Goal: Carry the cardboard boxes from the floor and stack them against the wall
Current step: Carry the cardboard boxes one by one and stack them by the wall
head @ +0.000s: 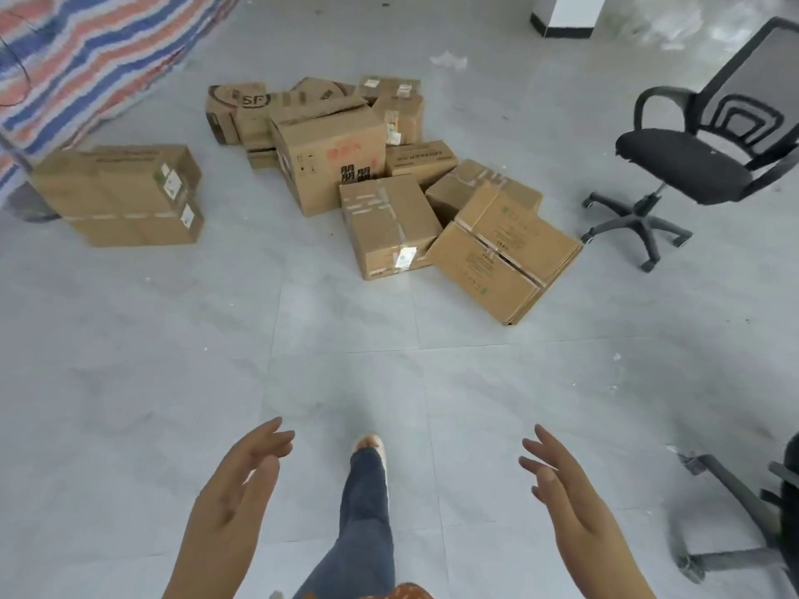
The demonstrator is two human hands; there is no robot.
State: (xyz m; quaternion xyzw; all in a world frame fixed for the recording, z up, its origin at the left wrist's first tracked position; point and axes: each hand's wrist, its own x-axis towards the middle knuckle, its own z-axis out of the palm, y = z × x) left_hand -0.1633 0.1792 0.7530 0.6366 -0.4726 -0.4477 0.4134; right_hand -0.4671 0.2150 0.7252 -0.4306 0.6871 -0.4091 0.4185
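A person stands on a grey tiled floor (173, 361), both bare hands raised in front with palms facing each other and nothing in either. The left hand (235, 490) has its fingers straight and slightly spread, empty; the right hand (562, 490) matches it, fingers extended and loose, empty too. Between the hands a leg in blue jeans (363, 512) steps forward.

Far ahead and to the left of the left hand, a red, white and blue striped tarp (86, 58) hangs down to the floor, and just beside it sits a two-high stack of cardboard boxes (116, 194). Well ahead of both hands, roughly between them, lies a loose heap of cardboard boxes (372, 175): a large upright box (333, 157) in the middle, a taped box (389, 227) in front of it, and a tilted box (501, 252) leaning at the heap's right edge. Ahead and right of the right hand stands a black office chair (700, 157), well apart from the heap. Near the right hand, at the frame's edge, part of a second chair base (735, 520) shows.
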